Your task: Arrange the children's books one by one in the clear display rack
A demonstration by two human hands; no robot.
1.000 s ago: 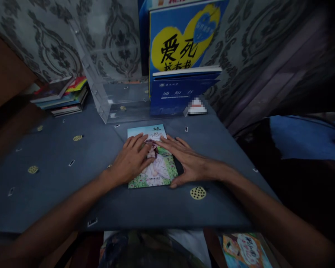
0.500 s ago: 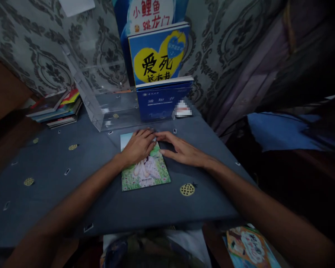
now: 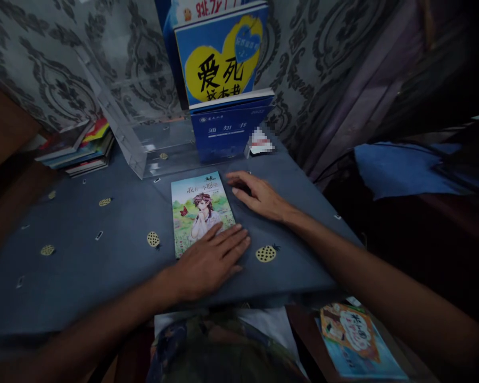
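Observation:
A paperback book [image 3: 201, 205] with a drawn figure and a butterfly on its green and pale blue cover lies flat on the cloth-covered table [image 3: 123, 276]. My left hand [image 3: 213, 260] rests flat over the book's lower right corner, fingers stretched out to the right, hiding that part of the cover. To the right of the book, my right hand [image 3: 261, 197] lies on the cloth with its fingers apart, close to the upper right edge and holding nothing.
Behind the book stands a clear acrylic rack [image 3: 138, 162] with a dark blue booklet [image 3: 223, 138] and a yellow-heart book [image 3: 223, 58] in its right part. A book stack [image 3: 82, 149] lies at the left. Below the table's front edge is another book [image 3: 359, 340].
My left hand has slid down from the top of the book to its lower right corner, uncovering the title and drawn figure. My right hand has come slightly away from the book.

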